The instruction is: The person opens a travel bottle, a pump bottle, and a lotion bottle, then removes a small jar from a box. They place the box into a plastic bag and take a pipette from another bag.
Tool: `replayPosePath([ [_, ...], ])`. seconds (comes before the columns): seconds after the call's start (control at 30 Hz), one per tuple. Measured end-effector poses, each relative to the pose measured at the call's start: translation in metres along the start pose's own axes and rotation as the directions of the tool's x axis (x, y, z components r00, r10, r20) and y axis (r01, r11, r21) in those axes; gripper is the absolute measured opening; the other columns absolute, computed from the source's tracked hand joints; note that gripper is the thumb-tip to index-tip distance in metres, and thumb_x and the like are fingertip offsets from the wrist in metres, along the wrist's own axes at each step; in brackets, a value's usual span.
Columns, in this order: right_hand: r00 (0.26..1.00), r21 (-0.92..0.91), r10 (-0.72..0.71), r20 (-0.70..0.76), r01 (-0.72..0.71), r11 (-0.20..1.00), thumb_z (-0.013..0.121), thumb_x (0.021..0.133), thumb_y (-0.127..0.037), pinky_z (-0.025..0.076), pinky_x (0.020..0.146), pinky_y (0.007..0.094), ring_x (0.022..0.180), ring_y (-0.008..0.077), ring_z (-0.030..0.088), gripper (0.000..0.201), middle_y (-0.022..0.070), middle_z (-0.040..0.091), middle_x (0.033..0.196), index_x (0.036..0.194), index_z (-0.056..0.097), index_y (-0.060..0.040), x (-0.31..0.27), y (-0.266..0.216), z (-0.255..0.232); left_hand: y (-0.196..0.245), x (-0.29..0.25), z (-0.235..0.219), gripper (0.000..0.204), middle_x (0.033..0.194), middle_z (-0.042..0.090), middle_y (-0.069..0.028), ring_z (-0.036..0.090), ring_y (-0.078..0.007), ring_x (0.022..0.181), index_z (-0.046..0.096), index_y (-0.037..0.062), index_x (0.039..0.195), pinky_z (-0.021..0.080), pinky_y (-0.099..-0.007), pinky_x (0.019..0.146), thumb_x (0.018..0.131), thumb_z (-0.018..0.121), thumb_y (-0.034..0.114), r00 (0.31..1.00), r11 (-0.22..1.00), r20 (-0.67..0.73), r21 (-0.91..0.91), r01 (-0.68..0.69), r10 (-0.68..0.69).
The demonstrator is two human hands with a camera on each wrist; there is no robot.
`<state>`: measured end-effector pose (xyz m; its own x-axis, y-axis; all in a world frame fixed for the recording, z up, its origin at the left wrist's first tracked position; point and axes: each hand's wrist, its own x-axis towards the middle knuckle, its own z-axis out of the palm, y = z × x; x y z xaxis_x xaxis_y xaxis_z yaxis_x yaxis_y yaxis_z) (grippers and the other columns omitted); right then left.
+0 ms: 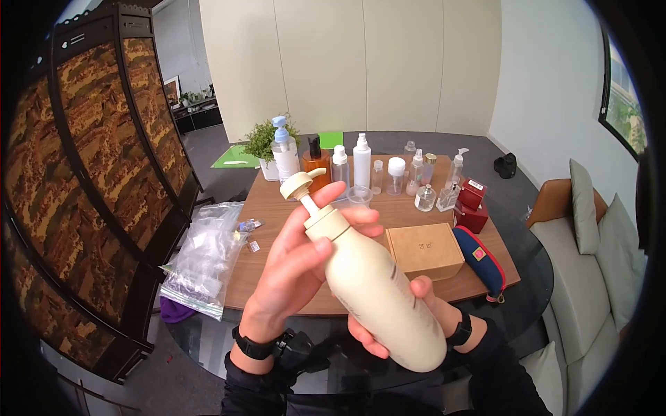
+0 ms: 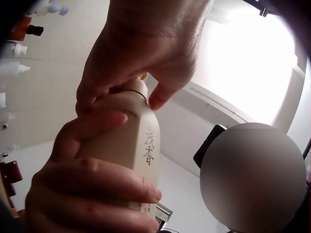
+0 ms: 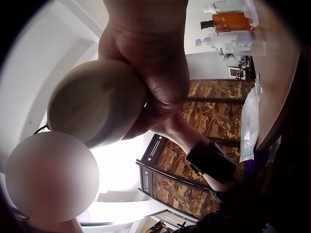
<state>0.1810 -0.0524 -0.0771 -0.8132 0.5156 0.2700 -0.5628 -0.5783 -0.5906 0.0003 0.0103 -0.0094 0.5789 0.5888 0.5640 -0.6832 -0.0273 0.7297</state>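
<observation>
Cream pump bottle (image 1: 388,298) — held aloft over the near edge of the desk (image 1: 267,204), tilted. Its long axis slants across us: pump head (image 1: 297,186) toward the far-left corner, base low at near right, spout turned rightward. Our left hand (image 1: 288,270) grips neck and shoulder, nearer the pump; our right hand (image 1: 440,312) curls round the lower body, so the bottle lies between both. Beyond the right hand: cardboard box (image 1: 423,248), with a blue pouch (image 1: 481,260) beside it at the desk's right edge.
</observation>
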Motion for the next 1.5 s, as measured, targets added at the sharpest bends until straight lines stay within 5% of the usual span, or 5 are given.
replayPosePath([
  [0.2, 0.981, -0.177, 0.024, -0.193, -0.059, 0.982, 0.063, 0.080, -0.056, 0.053, 0.077, 0.0340, 0.090, 0.0251, 0.063, 0.081, 0.0180, 0.057, 0.110, 0.133, 0.039, -0.0001, 0.000, -0.018, 0.016, 0.000, -0.004, 0.009, 0.062, 0.114, 0.058, -0.0174, 0.059, -0.0300, 0.107, 0.029, 0.0034, 0.143, 0.050, -0.0406, 0.090, 0.092, 0.059, 0.023, 0.992, 0.986, -0.125, 0.164, -0.013, 0.034],
  [0.4, 0.855, -0.866, -0.380, -0.352, -0.144, 0.479, 0.078, 0.072, -0.028, 0.050, 0.090, 0.0393, 0.102, 0.0253, 0.062, 0.083, 0.0138, 0.057, 0.115, 0.138, 0.034, -0.0036, 0.005, -0.019, 0.029, 0.000, -0.002, 0.005, 0.053, 0.113, 0.062, -0.0134, 0.059, -0.0171, 0.107, 0.039, 0.0011, 0.137, 0.049, -0.0326, 0.090, 0.091, 0.062, 0.014, 0.956, 0.953, -0.290, 0.298, 0.058, 0.033],
  [0.7, 0.956, -0.334, -0.069, -0.284, -0.032, 0.942, 0.072, 0.077, -0.017, 0.050, 0.090, 0.0394, 0.109, 0.0260, 0.061, 0.082, 0.0153, 0.057, 0.119, 0.143, 0.027, -0.0014, 0.005, -0.021, 0.030, 0.018, -0.003, 0.008, 0.050, 0.121, 0.060, -0.0176, 0.059, -0.0215, 0.109, 0.041, -0.0002, 0.137, 0.045, -0.0359, 0.096, 0.091, 0.059, 0.012, 0.964, 0.997, -0.252, -0.027, 0.077, -0.081],
  [1.1, 0.891, -0.647, -0.162, -0.424, -0.173, 0.743, 0.076, 0.072, -0.025, 0.039, 0.100, 0.0341, 0.119, 0.0187, 0.046, 0.091, 0.0109, 0.048, 0.127, 0.144, 0.027, -0.0018, -0.003, -0.022, 0.029, 0.015, -0.001, 0.018, 0.082, 0.115, 0.059, -0.0169, 0.060, -0.0236, 0.106, 0.031, -0.0024, 0.141, 0.048, -0.0354, 0.092, 0.080, 0.072, 0.034, 0.960, 0.996, -0.267, -0.029, 0.084, -0.089],
  [1.5, 0.889, -0.903, -0.331, -0.316, -0.176, 0.391, 0.077, 0.071, -0.014, 0.038, 0.102, 0.0359, 0.122, 0.0191, 0.046, 0.090, 0.0104, 0.046, 0.132, 0.144, 0.026, -0.0036, -0.003, -0.022, 0.021, 0.016, -0.009, 0.016, 0.079, 0.125, 0.054, -0.0157, 0.055, -0.0235, 0.115, 0.027, 0.0050, 0.145, 0.041, -0.0385, 0.100, 0.078, 0.070, 0.001, 0.987, 0.988, -0.154, 0.140, 0.066, -0.044],
])
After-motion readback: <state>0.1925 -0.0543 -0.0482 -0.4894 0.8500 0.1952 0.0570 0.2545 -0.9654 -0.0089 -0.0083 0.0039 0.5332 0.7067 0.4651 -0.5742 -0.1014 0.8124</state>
